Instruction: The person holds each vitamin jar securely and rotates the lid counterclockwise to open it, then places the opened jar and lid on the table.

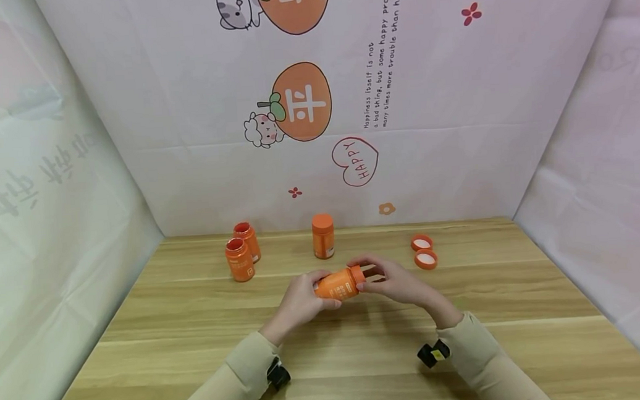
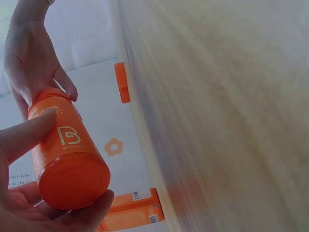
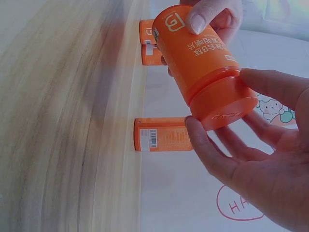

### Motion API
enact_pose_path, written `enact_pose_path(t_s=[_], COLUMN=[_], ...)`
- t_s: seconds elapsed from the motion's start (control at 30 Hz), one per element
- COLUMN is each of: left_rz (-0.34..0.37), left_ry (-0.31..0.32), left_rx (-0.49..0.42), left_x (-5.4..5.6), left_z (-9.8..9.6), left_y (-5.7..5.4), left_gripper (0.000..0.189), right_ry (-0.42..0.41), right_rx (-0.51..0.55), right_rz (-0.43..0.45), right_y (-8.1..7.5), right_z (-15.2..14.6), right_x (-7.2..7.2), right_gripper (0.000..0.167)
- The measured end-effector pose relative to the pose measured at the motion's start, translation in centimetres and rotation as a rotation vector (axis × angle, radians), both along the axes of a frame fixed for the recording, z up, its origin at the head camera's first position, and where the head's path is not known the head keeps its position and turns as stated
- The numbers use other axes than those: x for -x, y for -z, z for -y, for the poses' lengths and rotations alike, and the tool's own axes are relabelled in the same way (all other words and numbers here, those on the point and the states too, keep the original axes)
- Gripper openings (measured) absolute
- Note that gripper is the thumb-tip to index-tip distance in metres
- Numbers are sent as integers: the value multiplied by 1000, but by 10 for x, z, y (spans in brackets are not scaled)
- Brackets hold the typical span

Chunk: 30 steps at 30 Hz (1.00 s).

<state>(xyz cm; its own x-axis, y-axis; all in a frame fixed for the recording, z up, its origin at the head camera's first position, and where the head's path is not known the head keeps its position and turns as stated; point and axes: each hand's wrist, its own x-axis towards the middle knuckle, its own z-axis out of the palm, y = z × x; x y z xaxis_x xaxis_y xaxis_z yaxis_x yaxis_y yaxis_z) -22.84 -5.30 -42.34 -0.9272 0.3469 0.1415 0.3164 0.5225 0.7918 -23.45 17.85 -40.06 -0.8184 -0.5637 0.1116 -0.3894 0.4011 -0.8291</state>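
Observation:
An orange pill bottle (image 1: 338,285) is held tilted above the table, its base toward the left. My left hand (image 1: 300,300) grips the body, with the thumb along the printed label in the left wrist view. At the other end, the thumb and fingertips of my right hand (image 1: 397,282) pinch the orange screw cap (image 3: 224,104). That cap sits on the bottle's neck in the right wrist view. The bottle's round base (image 2: 75,181) faces the left wrist camera.
Two uncapped orange bottles (image 1: 240,261) stand at the back left of the wooden table (image 1: 354,371). A capped bottle (image 1: 323,237) stands upright at the back middle. Two loose caps (image 1: 426,259) lie at the back right, white liners up. Printed white cloth (image 1: 213,182) borders the back and sides.

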Motion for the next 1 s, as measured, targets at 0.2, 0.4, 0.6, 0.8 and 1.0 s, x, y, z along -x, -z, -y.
enact_pose_path(t_s=[0.2, 0.4, 0.6, 0.8, 1.0], left_rz=[12, 19, 17, 9, 2], left_ry=[-4, -5, -11, -13, -10], left_rx=[-10, -25, -30, -24, -19], left_x=[0, 0, 0, 1, 2], left_z=[0, 0, -1, -1, -2], left_y=[1, 1, 2, 4, 6], left_gripper=[56, 57, 57, 56, 57], right_ry=[-27, -32, -22, 7, 89], right_rx=[67, 99, 116, 120, 77], right_rz=[-29, -41, -59, -63, -49], right_y=[3, 6, 8, 6, 5], right_z=[-1, -2, -2, -1, 2], right_x=[1, 2, 3, 4, 5], right_gripper=[46, 46, 44, 43, 39])
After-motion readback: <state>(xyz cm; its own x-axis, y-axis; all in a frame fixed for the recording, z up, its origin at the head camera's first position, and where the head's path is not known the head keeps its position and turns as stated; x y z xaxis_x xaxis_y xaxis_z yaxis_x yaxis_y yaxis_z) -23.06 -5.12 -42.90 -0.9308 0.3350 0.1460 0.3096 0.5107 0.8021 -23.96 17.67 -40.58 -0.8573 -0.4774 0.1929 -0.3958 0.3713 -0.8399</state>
